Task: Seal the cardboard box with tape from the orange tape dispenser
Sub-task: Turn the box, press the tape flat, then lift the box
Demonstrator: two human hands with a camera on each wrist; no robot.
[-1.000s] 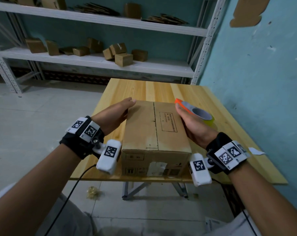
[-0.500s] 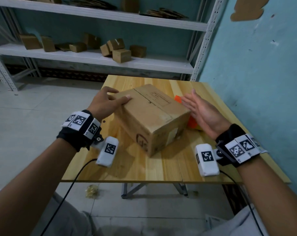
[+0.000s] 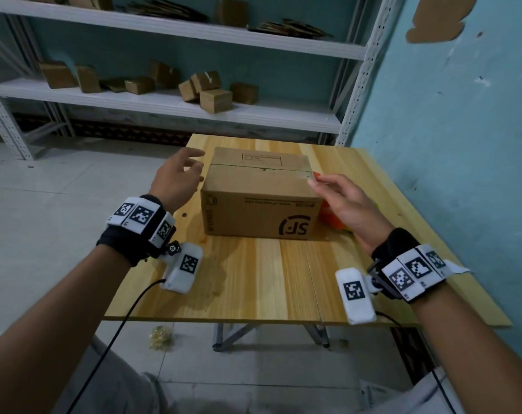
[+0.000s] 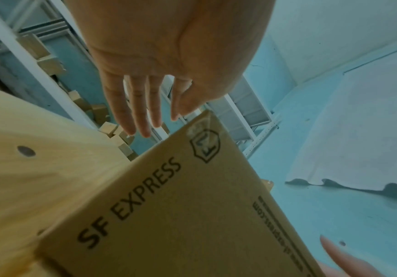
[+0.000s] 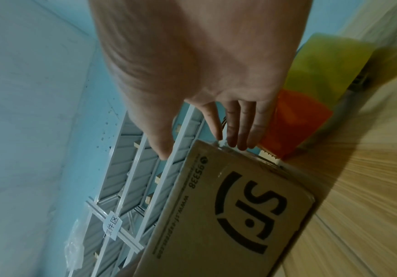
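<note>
A brown cardboard box printed with an SF logo lies flat on the wooden table, its top flaps closed along a centre seam. My left hand hovers open just off the box's left end, fingers straight, touching nothing; the left wrist view shows the same box below those fingers. My right hand is open at the box's right top corner, fingertips at the edge of the box. The orange tape dispenser, with a yellowish roll, lies behind that hand; its orange body shows in the right wrist view.
A white metal shelving rack with several small cardboard boxes stands behind the table. A blue wall runs along the table's right side. Bare tabletop lies between the box and the near edge. Cables hang from both wrists.
The box was turned from lengthwise through a diagonal to lie crosswise farther back on the table. Both hands have come off its sides and opened.
</note>
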